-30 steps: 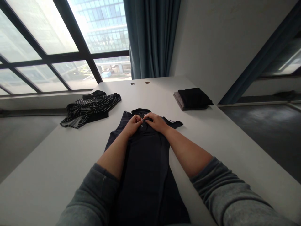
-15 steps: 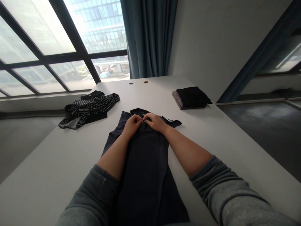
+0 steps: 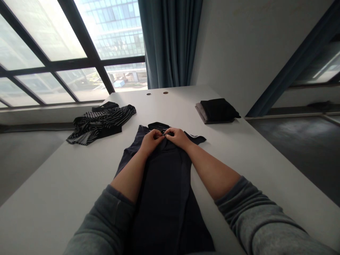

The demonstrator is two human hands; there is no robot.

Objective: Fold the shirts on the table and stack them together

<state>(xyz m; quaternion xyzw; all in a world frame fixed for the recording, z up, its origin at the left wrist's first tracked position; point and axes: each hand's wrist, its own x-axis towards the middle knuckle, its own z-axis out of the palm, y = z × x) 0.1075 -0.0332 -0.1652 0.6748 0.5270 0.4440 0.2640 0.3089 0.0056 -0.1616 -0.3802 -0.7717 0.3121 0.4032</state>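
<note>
On a white table (image 3: 239, 152) near a window (image 3: 114, 28), both hands (image 3: 151, 142) (image 3: 179, 138) pinch a dark shirt (image 3: 164, 187)

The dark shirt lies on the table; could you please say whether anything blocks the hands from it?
Nothing visible does: the left hand and right hand hold the dark shirt near its collar. The striped garment and folded clothes lie apart, to either side.
</note>
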